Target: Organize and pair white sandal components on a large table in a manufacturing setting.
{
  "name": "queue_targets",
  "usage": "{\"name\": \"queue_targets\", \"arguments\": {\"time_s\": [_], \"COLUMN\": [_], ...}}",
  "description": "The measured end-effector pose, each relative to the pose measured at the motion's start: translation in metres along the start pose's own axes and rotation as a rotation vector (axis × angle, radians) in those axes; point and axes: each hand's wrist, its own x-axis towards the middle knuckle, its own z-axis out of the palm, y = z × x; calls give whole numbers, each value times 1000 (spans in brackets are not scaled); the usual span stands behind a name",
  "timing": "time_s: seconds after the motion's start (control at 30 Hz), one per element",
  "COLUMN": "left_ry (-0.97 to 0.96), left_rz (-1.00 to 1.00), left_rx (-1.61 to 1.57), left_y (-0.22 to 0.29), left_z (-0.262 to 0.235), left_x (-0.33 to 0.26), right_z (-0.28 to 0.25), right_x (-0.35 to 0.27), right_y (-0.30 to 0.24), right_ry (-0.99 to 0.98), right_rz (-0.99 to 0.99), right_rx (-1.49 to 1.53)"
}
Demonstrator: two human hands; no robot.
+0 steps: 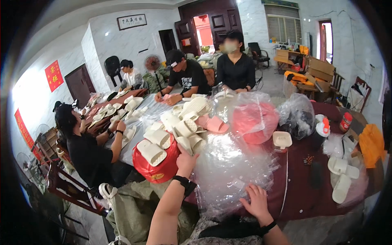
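Tabletop: dark red cloth [298, 192] covers the near and right part of a long table, with pale marble-patterned walls [104, 43] around the room.
Left hand: the person's left hand [186, 162], near the centre of the frame, touches an off-white slipper [183, 143]; whether the fingers close on it cannot be told.
Right hand: the person's right hand [257, 201], lower centre right, lies open, fingers spread, at the edge of a sheet-like stack of clear plastic bags [230, 167].
Touched slipper: just above the left hand, tilted at the near edge of a heap of off-white slippers [185, 127].
Red bundle: left of that hand, a rounded, glossy red plastic bag [143, 165] with off-white slippers on top.
Pink pieces: salmon-pink slippers [216, 124] beside the heap; farther right, a bulging clear bag with pink contents [255, 122].
Right side: a square white-lidded tub [282, 139], a red jar [346, 121], and two off-white ridged slippers [342, 179].
Co-workers: one person in black [87, 151] at left, three others across the upper part.
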Motion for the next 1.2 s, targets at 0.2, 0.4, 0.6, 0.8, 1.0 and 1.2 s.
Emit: {"name": "queue_targets", "arguments": {"time_s": [0.2, 0.4, 0.6, 0.8, 1.0, 1.2], "left_ry": [141, 318, 176, -327, -608, -649], "left_rz": [-52, 95, 281, 235, 292, 295], "left_rx": [-227, -608, -1129, -1380, -1351, -1165], "left_y": [-16, 11, 38, 86, 118, 102], "left_z": [11, -71, -134, -180, -161, -82], "left_x": [21, 22, 5, -43, -62, -30], "right_z": [2, 2, 1, 0, 17, -4], "right_x": [-1, -1, -3, -1, -6, 1], "right_y": [0, 5, 5, 1, 12, -2], "right_ry": [-3, -2, 19, -7, 121, 225], "right_rz": [19, 18, 15, 16, -48, -63], "right_rx": [5, 1, 24, 38, 80, 8]}}
